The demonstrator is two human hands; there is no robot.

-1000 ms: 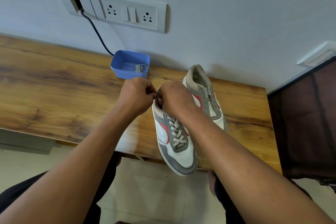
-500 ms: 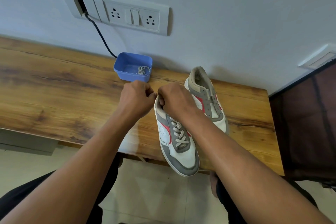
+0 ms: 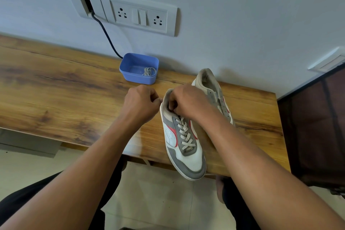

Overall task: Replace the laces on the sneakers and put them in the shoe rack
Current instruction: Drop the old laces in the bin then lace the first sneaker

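while both hands work at its collar, the near sneaker (image 3: 183, 157) lies on the wooden tabletop (image 3: 56, 89), toe overhanging the front edge, its pale lace (image 3: 184, 132) crossed up the eyelets. left hand (image 3: 141, 102): fingers curled, thumb pressed to forefinger just beside the collar; what it pinches cannot be told. right hand (image 3: 188, 101): fingers curled into the collar at the top of the lacing, gripping the near sneaker. the far sneaker (image 3: 211, 84) lies behind it, heel toward the pale wall (image 3: 242, 15). 1 blue tub (image 3: 139, 78) stands by the wall, holding 1 coiled spare lace (image 3: 148, 71). above, a white socket panel (image 3: 140, 17) with 2 sockets; 1 black cable (image 3: 106, 33) drops behind the tub. tiled floor (image 3: 164, 201) below; dark brown unit (image 3: 313, 127) at right.
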